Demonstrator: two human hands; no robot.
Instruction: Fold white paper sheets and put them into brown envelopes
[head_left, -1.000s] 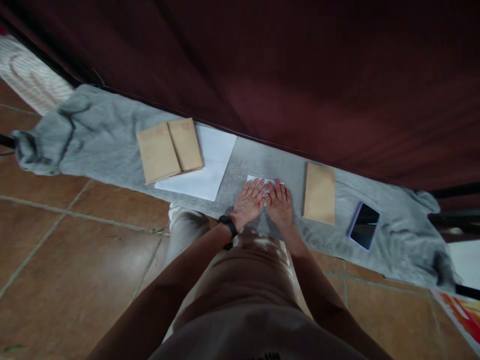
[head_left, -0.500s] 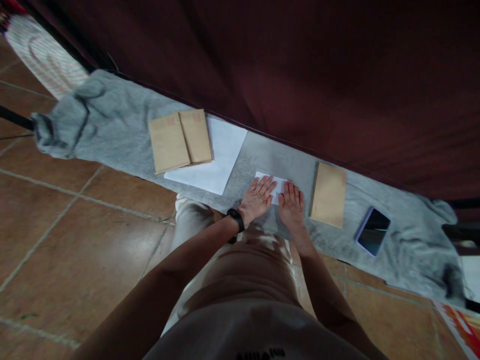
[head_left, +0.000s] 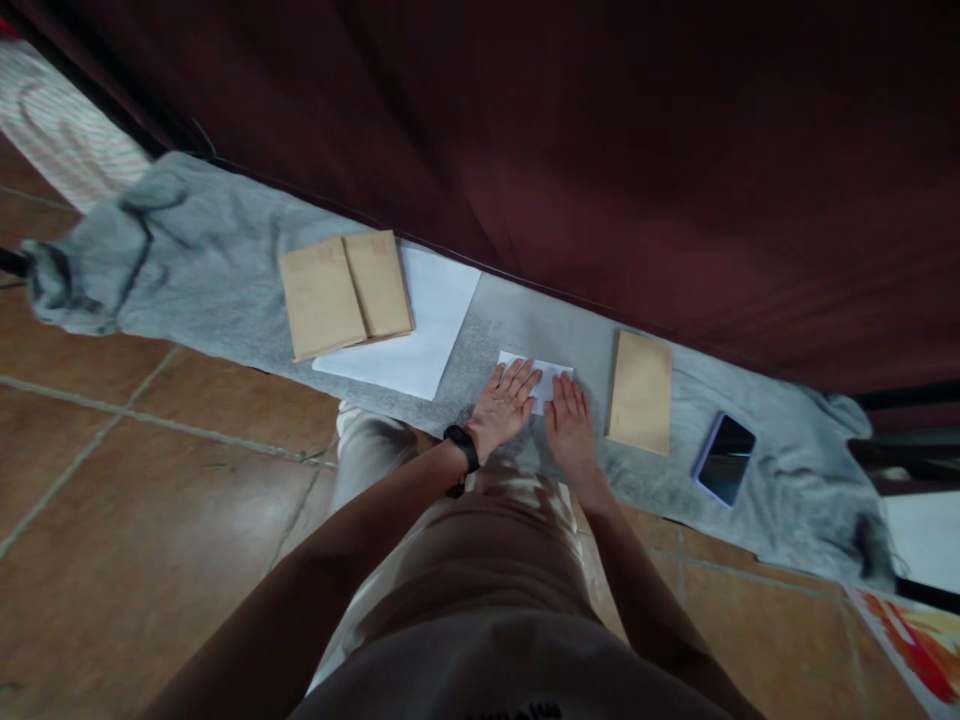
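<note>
A small folded sheet of white paper (head_left: 545, 378) lies on the grey cloth (head_left: 517, 310) in front of me. My left hand (head_left: 504, 405) rests flat on its left part, fingers stretched out. On its right part lies my right hand (head_left: 570, 420), also flat, with the fingers straight and close together. Between the hands a strip of the paper shows; the rest is covered. To the right of my right hand is a brown envelope or stack of them (head_left: 641, 392). Left of my hands, a larger sheet of white paper (head_left: 431, 325) sits partly under brown envelopes (head_left: 326, 300).
A phone (head_left: 726, 458) in a pale purple case lies on the cloth at the right. Behind the narrow cloth-covered surface hangs a dark red curtain (head_left: 562, 150). Tiled floor (head_left: 187, 500) shows below. A striped cloth (head_left: 67, 120) is at the far left.
My right hand has slid slightly down toward me on the small paper, so more of its upper right corner shows. My left hand stays on the paper. The whole view has shifted a little.
</note>
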